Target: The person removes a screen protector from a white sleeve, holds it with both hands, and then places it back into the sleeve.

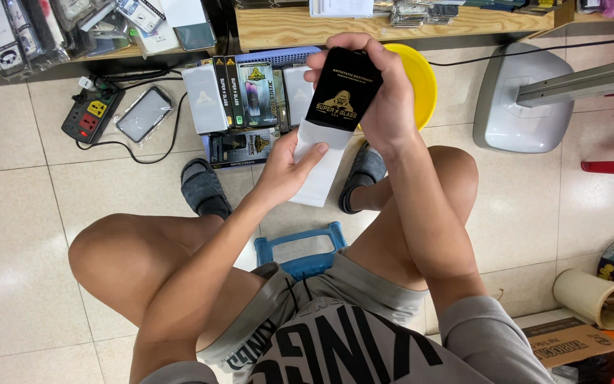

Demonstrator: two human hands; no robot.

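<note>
My right hand [385,96] grips a flat black box sleeve with gold print [341,89], held up in front of me. A white inner tray [321,167] sticks out of the sleeve's lower end. My left hand [286,171] holds that white tray from the left, thumb on its face. I sit on a low blue stool [300,250] with knees apart, feet in grey slippers on the tiled floor.
A blue basket [278,55] on the floor ahead holds several boxed items standing upright [239,92]. A yellow plate [421,78] lies behind my right hand. A power strip [92,114], a bagged phone case [143,114], a white fan base [520,107] and tape rolls [605,284] lie around.
</note>
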